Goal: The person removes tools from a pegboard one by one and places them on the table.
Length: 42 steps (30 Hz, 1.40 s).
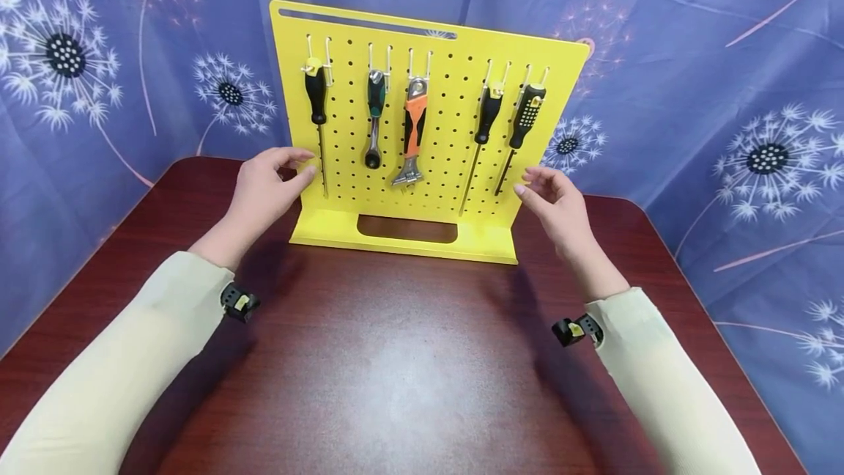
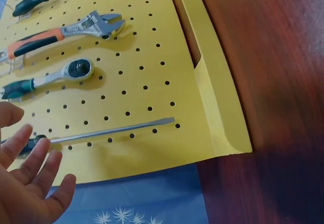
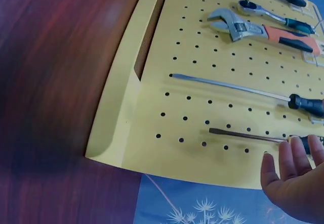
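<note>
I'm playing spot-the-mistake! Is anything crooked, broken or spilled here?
Nothing stands out. The three screwdrivers, ratchet wrench and adjustable wrench hang neatly on the yellow pegboard, which stands up; I see no spill or breakage.

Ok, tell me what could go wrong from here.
The left grip is close to the leftmost screwdriver in the head view, so a careless move might knock it loose. The right grip is similarly near the rightmost screwdriver, which could get bumped. The ratchet and adjustable wrench also hang on the yellow pegboard, so jolting it might drop one.
</note>
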Motion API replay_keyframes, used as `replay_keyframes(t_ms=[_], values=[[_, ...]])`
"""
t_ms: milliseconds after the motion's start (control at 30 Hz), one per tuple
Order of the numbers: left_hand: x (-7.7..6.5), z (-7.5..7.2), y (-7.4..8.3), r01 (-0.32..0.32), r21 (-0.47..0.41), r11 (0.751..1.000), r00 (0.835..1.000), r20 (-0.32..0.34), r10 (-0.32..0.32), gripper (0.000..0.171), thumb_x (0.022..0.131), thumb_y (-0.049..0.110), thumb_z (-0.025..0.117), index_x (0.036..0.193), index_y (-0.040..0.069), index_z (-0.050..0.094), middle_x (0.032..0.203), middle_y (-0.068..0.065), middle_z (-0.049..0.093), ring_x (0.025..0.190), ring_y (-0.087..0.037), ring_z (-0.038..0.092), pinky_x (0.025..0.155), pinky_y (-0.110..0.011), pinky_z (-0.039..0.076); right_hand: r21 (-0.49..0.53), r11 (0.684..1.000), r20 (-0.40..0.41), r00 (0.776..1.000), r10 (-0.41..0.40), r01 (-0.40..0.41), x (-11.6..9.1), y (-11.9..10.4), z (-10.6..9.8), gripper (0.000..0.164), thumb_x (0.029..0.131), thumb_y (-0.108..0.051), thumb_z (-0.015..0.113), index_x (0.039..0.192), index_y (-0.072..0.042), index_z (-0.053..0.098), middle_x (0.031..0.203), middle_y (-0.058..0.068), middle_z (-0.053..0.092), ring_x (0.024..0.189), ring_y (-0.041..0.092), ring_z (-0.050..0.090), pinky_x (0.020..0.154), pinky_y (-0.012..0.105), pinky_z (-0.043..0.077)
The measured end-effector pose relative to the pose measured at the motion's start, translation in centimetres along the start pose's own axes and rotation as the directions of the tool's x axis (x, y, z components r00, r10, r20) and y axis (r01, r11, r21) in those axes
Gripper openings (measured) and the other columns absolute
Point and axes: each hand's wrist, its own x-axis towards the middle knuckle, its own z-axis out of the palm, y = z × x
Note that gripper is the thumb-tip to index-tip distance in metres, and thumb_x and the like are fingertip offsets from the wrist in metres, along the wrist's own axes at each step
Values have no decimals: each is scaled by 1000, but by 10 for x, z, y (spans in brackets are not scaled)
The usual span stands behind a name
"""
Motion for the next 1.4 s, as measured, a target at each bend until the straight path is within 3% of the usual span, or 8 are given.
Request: replay_keyframes(t_ms=[100,267,367,500,667,1033,1300,1400], values=[[6,-4,-3,41,-32,999,999,-29,-42,33,100,20,65,127,2,69,119,-24,69,106,-28,64,92,-36,47,33,999,-22,1000,-5,5,8,-3,-2,46,100,-13,64,141,2,49,112,-17,58,105,-2,53,89,8,47],[18,-11,-5,135,-112,984,987,-77,-144,36,100,25,63,129,5,67,122,-18,69,91,8,52,79,-16,39,59,998,-44,999,-10,13,20,-8,-4,44,100,-14,64,140,-2,50,112,-15,56,105,-1,54,89,12,49],[25,-16,-6,184,-159,970,976,-90,-200,38,101,26,63,132,6,65,129,-16,66,87,16,47,78,-12,40,50,999,-54,999,-10,12,26,-11,-4,44,100,-17,64,140,-5,51,112,-16,54,105,-1,53,90,14,47],[36,-19,-7,231,-217,948,963,-91,-256,42,101,27,64,138,7,61,140,-13,62,99,10,54,90,-16,48,56,998,-95,995,-13,19,33,-14,-1,43,99,-17,66,138,-5,52,110,-16,53,104,0,52,93,16,45],[49,-15,-9,282,-348,894,939,-92,-332,48,101,25,66,145,7,55,140,-9,60,108,2,57,108,-27,51,68,997,-171,985,-12,24,42,-18,3,42,97,-17,69,134,-6,53,108,-16,52,103,0,51,95,18,45],[75,-15,-8,362,-535,763,895,-29,-445,57,102,22,63,154,8,44,158,-13,48,147,-16,47,123,-28,39,130,992,-236,972,22,9,61,-25,8,47,96,-16,71,139,-2,54,105,-17,53,102,0,51,100,20,48],[82,-16,-19,402,-560,724,885,34,-465,56,101,27,65,152,9,48,156,-10,52,128,-9,58,119,-31,44,170,985,-256,966,28,17,70,-25,15,34,94,-12,73,124,-9,59,101,-17,54,98,-1,52,94,17,47],[83,-16,-21,424,-533,733,883,64,-464,55,101,30,64,151,11,50,156,-8,52,126,-8,60,119,-32,44,172,985,-252,967,32,13,72,-25,17,29,94,-12,73,118,-13,58,101,-16,53,97,0,52,93,16,47]])
